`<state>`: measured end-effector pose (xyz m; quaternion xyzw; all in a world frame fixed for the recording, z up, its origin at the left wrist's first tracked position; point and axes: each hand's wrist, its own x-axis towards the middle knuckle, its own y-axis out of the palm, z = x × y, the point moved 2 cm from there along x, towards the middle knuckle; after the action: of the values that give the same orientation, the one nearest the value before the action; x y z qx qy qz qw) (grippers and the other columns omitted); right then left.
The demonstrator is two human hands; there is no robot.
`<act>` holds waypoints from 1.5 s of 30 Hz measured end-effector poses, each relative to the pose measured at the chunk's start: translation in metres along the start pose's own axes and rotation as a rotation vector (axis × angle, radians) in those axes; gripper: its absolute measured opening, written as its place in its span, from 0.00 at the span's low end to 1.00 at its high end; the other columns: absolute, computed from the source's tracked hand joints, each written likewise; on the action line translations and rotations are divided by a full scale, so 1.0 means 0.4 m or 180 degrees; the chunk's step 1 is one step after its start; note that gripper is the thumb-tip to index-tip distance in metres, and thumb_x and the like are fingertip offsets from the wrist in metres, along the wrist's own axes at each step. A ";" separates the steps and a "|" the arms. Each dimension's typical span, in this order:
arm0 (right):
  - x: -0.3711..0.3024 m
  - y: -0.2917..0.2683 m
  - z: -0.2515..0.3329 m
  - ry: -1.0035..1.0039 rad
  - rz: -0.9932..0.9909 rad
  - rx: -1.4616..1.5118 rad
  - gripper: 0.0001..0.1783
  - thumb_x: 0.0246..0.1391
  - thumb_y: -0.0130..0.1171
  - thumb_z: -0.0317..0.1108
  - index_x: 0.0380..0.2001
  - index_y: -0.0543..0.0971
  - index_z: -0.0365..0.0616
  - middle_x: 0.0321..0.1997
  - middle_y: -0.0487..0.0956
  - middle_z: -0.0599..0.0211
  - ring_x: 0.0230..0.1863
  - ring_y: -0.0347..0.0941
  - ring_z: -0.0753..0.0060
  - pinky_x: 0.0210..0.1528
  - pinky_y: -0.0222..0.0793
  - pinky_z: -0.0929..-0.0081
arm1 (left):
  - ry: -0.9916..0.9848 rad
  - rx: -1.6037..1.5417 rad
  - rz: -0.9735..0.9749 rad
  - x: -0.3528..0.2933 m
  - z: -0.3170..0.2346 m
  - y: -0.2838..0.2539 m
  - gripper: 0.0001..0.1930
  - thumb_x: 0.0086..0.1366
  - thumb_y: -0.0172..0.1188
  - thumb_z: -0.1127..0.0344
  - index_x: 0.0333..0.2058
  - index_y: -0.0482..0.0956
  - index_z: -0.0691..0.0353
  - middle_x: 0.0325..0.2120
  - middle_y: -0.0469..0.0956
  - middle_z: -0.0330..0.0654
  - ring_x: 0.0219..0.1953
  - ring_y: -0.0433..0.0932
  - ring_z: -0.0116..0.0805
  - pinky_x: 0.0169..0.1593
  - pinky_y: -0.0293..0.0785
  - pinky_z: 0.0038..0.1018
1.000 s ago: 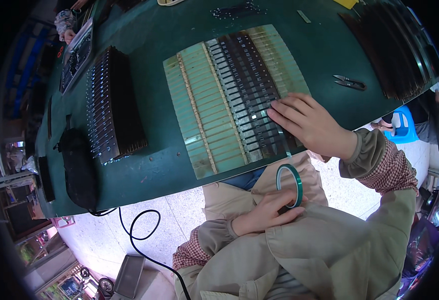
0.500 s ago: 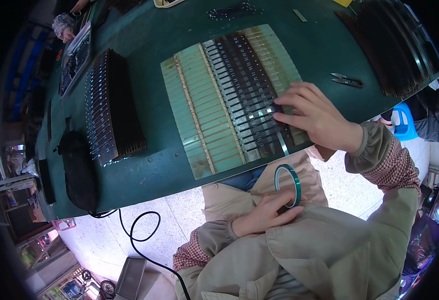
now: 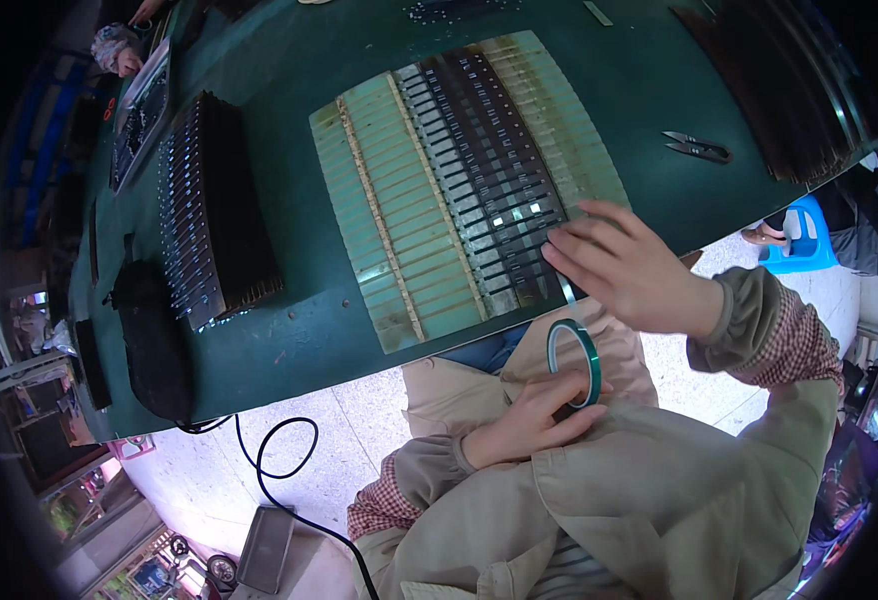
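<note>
A pale green grooved board (image 3: 399, 200) lies on the table in front of me, with a row of dark flat strips (image 3: 489, 150) side by side across its middle. My right hand (image 3: 634, 265) rests at the board's near right part, fingers stretched over the strips' near end; its thumb is hidden. My left hand (image 3: 529, 420), below the table edge, is closed on a roll of green tape (image 3: 595, 365), one or more fingers through its ring. A shiny length of tape (image 3: 568, 290) shows at the board's near edge, beneath the right fingers.
The green table (image 3: 309, 330) holds a stack of dark strips (image 3: 224, 200) and a black pouch (image 3: 154, 340) on the left. Thread snips (image 3: 697, 147) lie right of the board, before a larger dark stack (image 3: 779, 90). Another person's hand (image 3: 127, 62) is at far left, by a tray (image 3: 144, 120).
My right hand has slid along the strips toward me, to the board's near edge. The left hand keeps the tape roll in nearly the same place. The view has shifted slightly.
</note>
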<state>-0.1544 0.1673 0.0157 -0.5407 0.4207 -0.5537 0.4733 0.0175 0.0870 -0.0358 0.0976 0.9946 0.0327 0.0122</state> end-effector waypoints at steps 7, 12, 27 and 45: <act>-0.009 -0.022 -0.023 0.0150 -0.0216 0.0552 0.24 0.39 0.51 0.28 0.44 0.74 0.38 0.48 0.70 0.55 0.50 0.66 0.56 0.58 0.58 0.53 | -0.0163 -0.0111 0.0003 0.000 0.001 0.004 0.12 0.61 0.57 0.66 0.43 0.74 0.63 0.30 0.76 0.40 0.32 0.75 0.27 0.34 0.70 0.22; -0.021 -0.012 0.039 0.0135 0.0076 -0.0104 0.25 0.37 0.52 0.29 0.46 0.73 0.38 0.47 0.70 0.56 0.51 0.65 0.57 0.58 0.56 0.50 | -0.0094 -0.0119 -0.0125 -0.009 0.005 0.012 0.12 0.62 0.56 0.66 0.43 0.74 0.64 0.31 0.76 0.40 0.32 0.75 0.27 0.34 0.70 0.21; -0.074 0.019 0.038 0.0039 -0.0696 0.0214 0.21 0.40 0.55 0.30 0.42 0.76 0.38 0.42 0.72 0.59 0.48 0.66 0.59 0.57 0.59 0.56 | -0.1166 -0.1091 -0.0181 0.003 0.064 -0.007 0.11 0.66 0.49 0.63 0.35 0.74 0.67 0.30 0.75 0.38 0.34 0.72 0.25 0.39 0.68 0.21; -0.237 -0.016 -0.267 0.2605 -0.1422 0.0548 0.15 0.54 0.53 0.27 0.46 0.71 0.38 0.33 0.68 0.63 0.34 0.67 0.71 0.37 0.62 0.80 | -0.1092 -0.2056 -0.1031 0.070 0.056 -0.026 0.13 0.68 0.43 0.60 0.31 0.68 0.63 0.23 0.73 0.44 0.14 0.67 0.26 0.24 0.61 0.20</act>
<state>-0.2644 0.2564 -0.0037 -0.3141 0.3986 -0.8424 0.1810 -0.0112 0.0838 -0.0595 -0.0653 0.9192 0.3246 0.2132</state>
